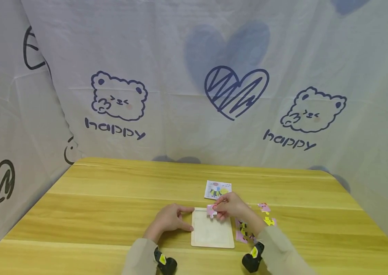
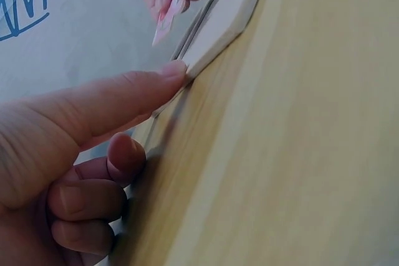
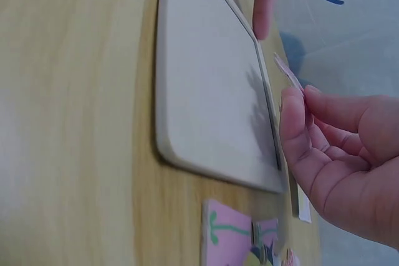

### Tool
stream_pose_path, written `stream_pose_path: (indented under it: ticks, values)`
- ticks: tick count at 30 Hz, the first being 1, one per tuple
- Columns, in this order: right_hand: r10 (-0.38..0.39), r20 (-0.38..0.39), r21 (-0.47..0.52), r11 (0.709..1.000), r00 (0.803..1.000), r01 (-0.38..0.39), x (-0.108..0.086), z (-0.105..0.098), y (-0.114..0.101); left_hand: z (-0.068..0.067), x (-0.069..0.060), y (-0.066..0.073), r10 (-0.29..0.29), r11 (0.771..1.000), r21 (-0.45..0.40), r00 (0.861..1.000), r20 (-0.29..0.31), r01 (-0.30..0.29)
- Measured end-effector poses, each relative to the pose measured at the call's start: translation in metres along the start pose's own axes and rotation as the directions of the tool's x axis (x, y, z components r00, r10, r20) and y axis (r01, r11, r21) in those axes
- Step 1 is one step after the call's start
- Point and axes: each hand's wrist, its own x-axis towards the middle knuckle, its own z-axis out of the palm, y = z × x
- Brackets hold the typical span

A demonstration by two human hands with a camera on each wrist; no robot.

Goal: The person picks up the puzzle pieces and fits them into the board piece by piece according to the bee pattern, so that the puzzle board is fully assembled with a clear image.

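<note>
A pale wooden puzzle tray (image 1: 212, 233) with a raised rim lies flat on the table, its inside bare. Against its left edge my left hand (image 1: 169, 218) rests, thumb and forefinger stretched out and apart, touching the rim; the thumb (image 2: 124, 99) shows close up in the left wrist view. Over the tray's upper right part, my right hand (image 1: 231, 206) pinches a pink jigsaw piece (image 1: 210, 210) between thumb and fingertips. That piece (image 3: 288, 71) is tilted and held above the tray in the right wrist view.
Several loose jigsaw pieces, among them a pink one (image 1: 264, 207) and a yellow one (image 1: 269, 221), lie right of the tray, partly hidden by my right forearm. Behind the tray lies a bee picture card (image 1: 211, 190). A printed cloth (image 1: 180, 126) hangs behind the table.
</note>
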Motion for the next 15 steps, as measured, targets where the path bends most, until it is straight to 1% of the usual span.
stream_pose_path:
  ticks: [6, 15]
  values:
    - [0.03, 0.023, 0.042, 0.999, 0.999, -0.031, 0.003, 0.012, -0.002, 0.0, -0.001, 0.0, -0.015, 1.0, -0.012, 1.0, 0.002, 0.015]
    - [0.067, 0.036, 0.01, 0.998, 0.997, -0.068, 0.006, 0.024, -0.007, -0.001, -0.002, 0.001, -0.009, 1.0, -0.003, 1.0, -0.009, 0.009]
